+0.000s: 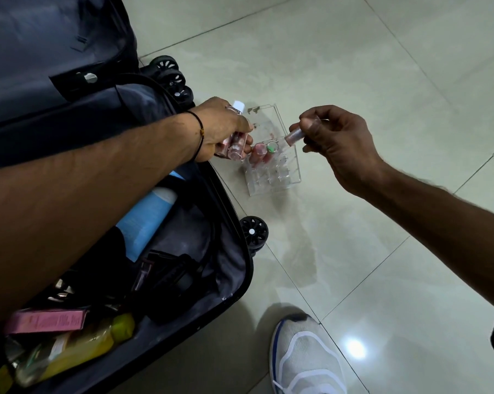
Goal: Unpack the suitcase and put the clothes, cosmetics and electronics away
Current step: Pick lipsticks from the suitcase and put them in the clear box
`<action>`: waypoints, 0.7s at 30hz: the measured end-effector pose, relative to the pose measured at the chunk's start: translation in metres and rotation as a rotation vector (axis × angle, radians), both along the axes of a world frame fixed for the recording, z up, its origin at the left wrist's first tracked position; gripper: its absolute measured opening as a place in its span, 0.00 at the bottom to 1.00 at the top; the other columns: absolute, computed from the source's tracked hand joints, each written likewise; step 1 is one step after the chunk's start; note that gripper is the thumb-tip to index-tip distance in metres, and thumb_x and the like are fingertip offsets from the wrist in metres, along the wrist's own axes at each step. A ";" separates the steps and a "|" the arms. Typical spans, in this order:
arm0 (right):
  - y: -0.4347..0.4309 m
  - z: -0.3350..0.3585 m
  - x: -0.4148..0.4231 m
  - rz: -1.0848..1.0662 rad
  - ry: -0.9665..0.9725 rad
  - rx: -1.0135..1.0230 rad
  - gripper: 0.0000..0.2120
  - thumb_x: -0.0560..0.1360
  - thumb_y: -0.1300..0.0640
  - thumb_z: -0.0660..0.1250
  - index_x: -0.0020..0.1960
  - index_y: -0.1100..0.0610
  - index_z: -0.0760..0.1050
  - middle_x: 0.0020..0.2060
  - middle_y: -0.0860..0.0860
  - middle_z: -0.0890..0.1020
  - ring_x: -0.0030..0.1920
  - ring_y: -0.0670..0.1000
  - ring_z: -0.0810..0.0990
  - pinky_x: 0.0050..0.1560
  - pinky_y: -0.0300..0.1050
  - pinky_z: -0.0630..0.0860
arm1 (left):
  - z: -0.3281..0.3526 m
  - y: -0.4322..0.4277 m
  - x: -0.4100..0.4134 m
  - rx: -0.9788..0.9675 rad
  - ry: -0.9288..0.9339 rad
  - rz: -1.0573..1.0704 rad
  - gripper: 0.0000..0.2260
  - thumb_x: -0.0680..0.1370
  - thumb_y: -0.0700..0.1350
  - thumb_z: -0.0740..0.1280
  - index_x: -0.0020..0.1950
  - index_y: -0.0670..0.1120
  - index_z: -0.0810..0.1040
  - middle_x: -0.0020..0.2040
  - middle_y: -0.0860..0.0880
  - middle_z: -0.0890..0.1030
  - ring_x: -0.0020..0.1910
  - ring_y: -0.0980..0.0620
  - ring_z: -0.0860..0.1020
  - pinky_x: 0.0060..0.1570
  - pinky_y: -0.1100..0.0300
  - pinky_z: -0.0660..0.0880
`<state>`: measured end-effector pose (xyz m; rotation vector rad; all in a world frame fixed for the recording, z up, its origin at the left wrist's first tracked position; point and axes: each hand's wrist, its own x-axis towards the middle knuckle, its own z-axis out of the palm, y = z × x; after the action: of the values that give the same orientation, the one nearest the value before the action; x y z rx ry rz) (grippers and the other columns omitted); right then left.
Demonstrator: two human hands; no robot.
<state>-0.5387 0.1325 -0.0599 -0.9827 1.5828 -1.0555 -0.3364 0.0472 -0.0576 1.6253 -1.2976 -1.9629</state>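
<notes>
A clear acrylic organizer [285, 177] with small square cells stands on the floor tiles beside the open dark suitcase [234, 268]. Two or three small tubes, pink and green-tipped [270, 149], sit in its far cells. My right hand [339, 143] pinches a small pinkish glittery tube [294, 136] just above the organizer. My left hand [223, 129] grips several small pink bottles [236, 145], one with a white cap, at the organizer's left edge. Inside the suitcase lie a light blue bottle [146, 220], a pink box [46, 321], a yellow bottle [78, 351] and dark items.
The suitcase's black wheels [253, 231] stick out toward the organizer. My white sneaker [305, 356] stands on the pale tiled floor [382, 251] at the bottom. The raised suitcase lid [41, 52] fills the upper left.
</notes>
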 end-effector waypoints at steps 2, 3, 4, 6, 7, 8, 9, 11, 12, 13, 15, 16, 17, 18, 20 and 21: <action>0.001 0.002 0.001 -0.019 -0.039 0.005 0.03 0.79 0.63 0.69 0.50 0.63 0.76 0.45 0.60 0.86 0.43 0.53 0.83 0.47 0.45 0.79 | 0.000 0.000 0.000 0.000 0.000 -0.007 0.05 0.79 0.35 0.67 0.45 0.42 0.72 0.40 0.41 0.81 0.32 0.47 0.81 0.34 0.54 0.81; 0.001 0.003 0.002 -0.038 -0.075 0.015 0.03 0.78 0.64 0.69 0.49 0.62 0.76 0.43 0.56 0.86 0.41 0.52 0.82 0.49 0.44 0.79 | 0.000 0.000 0.000 -0.001 0.002 -0.010 0.05 0.79 0.35 0.67 0.45 0.42 0.72 0.40 0.41 0.81 0.32 0.47 0.81 0.34 0.54 0.81; 0.002 0.003 0.003 -0.060 -0.117 0.024 0.04 0.77 0.66 0.70 0.46 0.62 0.75 0.41 0.54 0.84 0.41 0.52 0.81 0.51 0.44 0.80 | 0.000 0.000 0.000 -0.002 0.004 -0.011 0.05 0.78 0.35 0.67 0.45 0.42 0.72 0.40 0.41 0.81 0.32 0.47 0.81 0.34 0.54 0.81; 0.002 0.003 0.004 -0.092 -0.204 0.032 0.07 0.76 0.69 0.69 0.43 0.62 0.74 0.41 0.56 0.79 0.43 0.54 0.82 0.55 0.46 0.80 | 0.000 0.000 0.000 -0.002 0.007 -0.009 0.05 0.78 0.35 0.67 0.45 0.42 0.71 0.40 0.41 0.81 0.32 0.47 0.81 0.32 0.55 0.80; 0.001 0.003 0.004 -0.107 -0.258 0.036 0.08 0.76 0.70 0.68 0.43 0.62 0.73 0.43 0.58 0.78 0.44 0.56 0.82 0.57 0.47 0.80 | 0.000 0.000 0.000 0.001 0.008 -0.005 0.06 0.78 0.35 0.67 0.46 0.42 0.71 0.40 0.41 0.81 0.32 0.47 0.81 0.31 0.55 0.80; 0.001 0.003 0.004 -0.122 -0.327 0.050 0.08 0.77 0.71 0.68 0.44 0.62 0.72 0.45 0.60 0.78 0.47 0.58 0.83 0.58 0.48 0.80 | 0.001 0.000 0.000 0.002 0.009 -0.001 0.06 0.78 0.35 0.67 0.46 0.42 0.71 0.40 0.40 0.81 0.32 0.47 0.81 0.31 0.55 0.80; 0.000 0.003 0.003 -0.135 -0.402 0.071 0.07 0.77 0.71 0.67 0.46 0.62 0.72 0.49 0.62 0.78 0.49 0.59 0.83 0.59 0.48 0.80 | 0.001 0.000 0.000 0.004 0.010 0.000 0.06 0.78 0.35 0.67 0.46 0.42 0.71 0.40 0.40 0.81 0.32 0.48 0.81 0.31 0.55 0.80; -0.001 0.003 -0.001 -0.105 -0.468 0.130 0.08 0.78 0.67 0.67 0.56 0.60 0.73 0.56 0.60 0.81 0.51 0.54 0.82 0.60 0.47 0.78 | 0.001 0.000 0.000 0.006 0.010 -0.001 0.06 0.78 0.35 0.67 0.46 0.42 0.71 0.40 0.41 0.81 0.32 0.47 0.81 0.31 0.54 0.81; -0.002 0.002 -0.003 -0.058 -0.445 0.162 0.11 0.79 0.63 0.66 0.61 0.58 0.73 0.57 0.55 0.82 0.50 0.49 0.80 0.59 0.45 0.76 | 0.001 0.001 0.000 0.007 0.011 -0.001 0.06 0.78 0.35 0.67 0.46 0.42 0.71 0.40 0.41 0.81 0.32 0.47 0.80 0.32 0.54 0.81; -0.002 0.002 -0.004 -0.015 -0.426 0.184 0.12 0.81 0.60 0.64 0.64 0.57 0.74 0.57 0.50 0.82 0.48 0.46 0.78 0.56 0.43 0.73 | 0.001 0.000 0.000 0.007 0.011 0.000 0.06 0.78 0.35 0.67 0.46 0.42 0.71 0.41 0.41 0.81 0.33 0.47 0.81 0.32 0.54 0.81; -0.001 0.003 -0.003 0.011 -0.475 0.177 0.12 0.83 0.59 0.61 0.65 0.57 0.74 0.56 0.47 0.81 0.45 0.44 0.76 0.51 0.40 0.70 | 0.000 0.000 0.000 0.007 0.012 -0.001 0.06 0.78 0.35 0.67 0.46 0.43 0.71 0.41 0.41 0.81 0.34 0.47 0.81 0.33 0.54 0.81; -0.001 0.004 -0.003 0.001 -0.535 0.158 0.11 0.83 0.60 0.60 0.64 0.59 0.73 0.55 0.48 0.81 0.45 0.45 0.78 0.50 0.39 0.70 | 0.000 0.000 0.000 0.008 0.014 0.000 0.06 0.78 0.35 0.67 0.46 0.43 0.71 0.41 0.41 0.81 0.34 0.47 0.81 0.33 0.54 0.81; -0.001 0.005 -0.002 -0.011 -0.593 0.143 0.11 0.83 0.61 0.59 0.63 0.61 0.73 0.54 0.50 0.81 0.47 0.47 0.80 0.50 0.40 0.73 | 0.000 0.000 0.000 0.011 0.016 0.002 0.06 0.78 0.35 0.67 0.47 0.42 0.71 0.41 0.40 0.81 0.34 0.47 0.81 0.33 0.53 0.81; -0.001 0.007 -0.002 -0.023 -0.635 0.137 0.10 0.83 0.62 0.59 0.62 0.62 0.73 0.53 0.51 0.81 0.49 0.49 0.82 0.51 0.41 0.75 | 0.000 0.000 0.000 0.013 0.017 0.002 0.06 0.78 0.35 0.67 0.47 0.42 0.71 0.41 0.40 0.81 0.34 0.47 0.81 0.34 0.53 0.81; -0.001 0.008 -0.001 -0.037 -0.673 0.138 0.10 0.82 0.64 0.61 0.63 0.60 0.72 0.51 0.53 0.81 0.53 0.55 0.84 0.54 0.45 0.78 | -0.001 -0.001 -0.001 0.005 0.009 -0.008 0.05 0.79 0.35 0.67 0.46 0.42 0.71 0.41 0.41 0.81 0.34 0.47 0.81 0.35 0.52 0.81; -0.002 0.008 -0.001 -0.034 -0.672 0.133 0.13 0.81 0.65 0.62 0.65 0.58 0.71 0.50 0.54 0.81 0.54 0.57 0.84 0.56 0.46 0.78 | -0.002 -0.001 -0.001 -0.001 0.001 -0.015 0.05 0.79 0.36 0.66 0.46 0.42 0.71 0.41 0.41 0.81 0.34 0.47 0.81 0.37 0.52 0.81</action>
<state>-0.5393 0.1310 -0.0515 -0.4366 1.0933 -1.1331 -0.3374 0.0462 -0.0594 1.6185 -1.3134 -1.9717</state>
